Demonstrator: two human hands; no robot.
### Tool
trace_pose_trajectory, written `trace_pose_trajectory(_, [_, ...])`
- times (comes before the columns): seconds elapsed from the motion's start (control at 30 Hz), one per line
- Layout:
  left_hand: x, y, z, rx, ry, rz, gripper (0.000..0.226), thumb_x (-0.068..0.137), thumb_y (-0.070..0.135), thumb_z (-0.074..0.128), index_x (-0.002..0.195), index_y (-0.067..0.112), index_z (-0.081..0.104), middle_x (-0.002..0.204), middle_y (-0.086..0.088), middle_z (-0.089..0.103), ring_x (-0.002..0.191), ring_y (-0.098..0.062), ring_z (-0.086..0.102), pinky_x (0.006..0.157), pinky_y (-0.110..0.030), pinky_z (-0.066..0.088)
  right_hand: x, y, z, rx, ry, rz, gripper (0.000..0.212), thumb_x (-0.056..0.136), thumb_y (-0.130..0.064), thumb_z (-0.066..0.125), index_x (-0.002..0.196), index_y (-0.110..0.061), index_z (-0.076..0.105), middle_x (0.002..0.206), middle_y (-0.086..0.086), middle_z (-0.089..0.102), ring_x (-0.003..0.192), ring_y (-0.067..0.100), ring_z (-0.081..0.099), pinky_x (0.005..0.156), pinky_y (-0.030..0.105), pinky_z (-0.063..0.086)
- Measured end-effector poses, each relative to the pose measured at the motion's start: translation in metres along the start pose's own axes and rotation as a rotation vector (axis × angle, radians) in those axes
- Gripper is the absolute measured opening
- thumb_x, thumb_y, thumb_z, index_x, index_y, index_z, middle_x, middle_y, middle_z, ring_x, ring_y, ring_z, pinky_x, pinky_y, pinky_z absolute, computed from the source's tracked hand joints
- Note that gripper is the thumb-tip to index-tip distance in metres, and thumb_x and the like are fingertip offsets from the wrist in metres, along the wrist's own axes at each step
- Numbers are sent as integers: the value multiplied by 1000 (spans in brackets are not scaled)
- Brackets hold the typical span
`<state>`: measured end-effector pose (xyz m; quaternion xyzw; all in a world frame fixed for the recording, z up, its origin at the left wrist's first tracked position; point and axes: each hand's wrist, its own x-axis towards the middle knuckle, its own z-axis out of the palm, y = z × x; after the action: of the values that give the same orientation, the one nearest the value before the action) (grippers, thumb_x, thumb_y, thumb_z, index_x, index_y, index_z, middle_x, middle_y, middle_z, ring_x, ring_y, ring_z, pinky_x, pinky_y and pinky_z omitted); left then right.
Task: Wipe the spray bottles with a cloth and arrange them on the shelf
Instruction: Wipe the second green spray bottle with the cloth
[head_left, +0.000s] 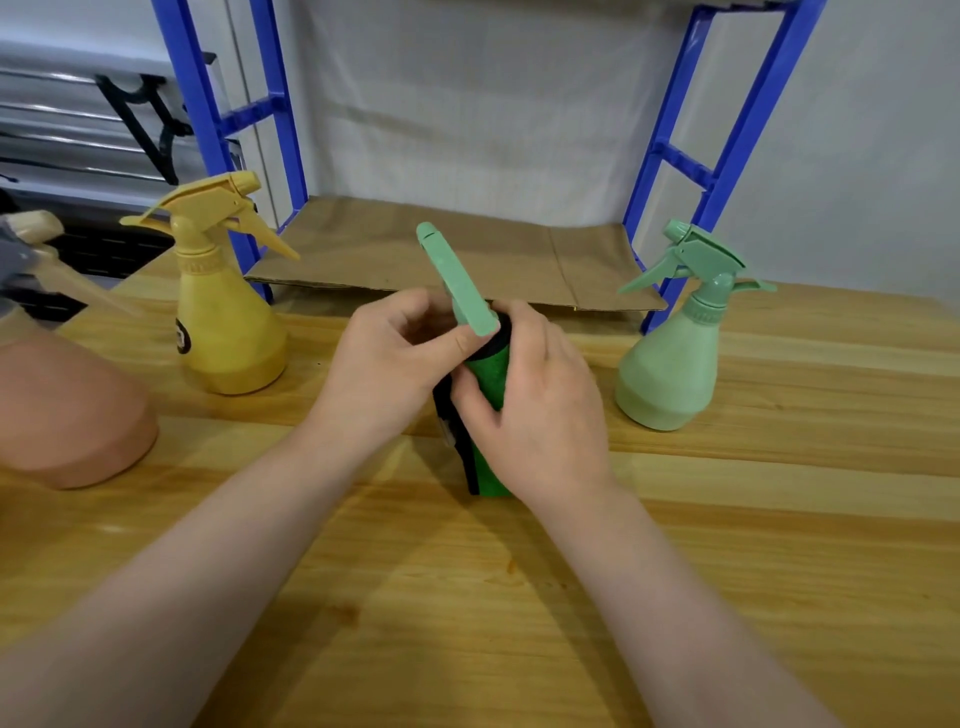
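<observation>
In the middle of the table stands a spray bottle with a pale green spray head (454, 275). Its body is wrapped in a bright green cloth (487, 375) with a black edge. My left hand (384, 358) grips the bottle at the neck, thumb against the back of the head. My right hand (540, 410) holds the cloth around the body. A yellow spray bottle (228, 322) stands at the left and a pale green one (670, 364) at the right, both upright on the table in front of the blue shelf (737, 135).
A pinkish-brown bottle (67, 405) stands at the far left edge, close to the camera. The shelf's lowest level is lined with brown cardboard (395, 244). The wooden table (467, 597) stretches toward me. A white wall is behind.
</observation>
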<state>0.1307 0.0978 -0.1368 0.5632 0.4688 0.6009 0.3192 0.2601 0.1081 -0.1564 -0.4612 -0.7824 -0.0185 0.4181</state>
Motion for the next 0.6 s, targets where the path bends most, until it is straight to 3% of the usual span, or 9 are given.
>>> trace_pose_trajectory(0.2, [1,5,-3,-59,104,1,10,86,12,71,95,14,75,89,4,77,84,-5,70,74,-17,53,0,0,0,32,-70,43,68,84,-50,55,137,-8,46,123,3,61,113,18,55,94,28,42])
trace_pose_trajectory(0.37, [6,0,-11,-101,182,-35,9,88,23,70,95,21,75,95,1,77,96,-17,70,90,-34,55,-2,1,4,66,-132,69,77,84,-54,54,144,-11,37,132,3,55,122,18,50,102,31,41])
trace_pose_trajectory(0.6, [16,-1,-24,-289,300,-104,10,94,22,63,97,18,72,92,4,76,92,-14,72,76,-24,56,-3,5,4,147,-222,104,85,87,-55,57,153,-18,19,152,-2,36,138,13,36,111,32,36])
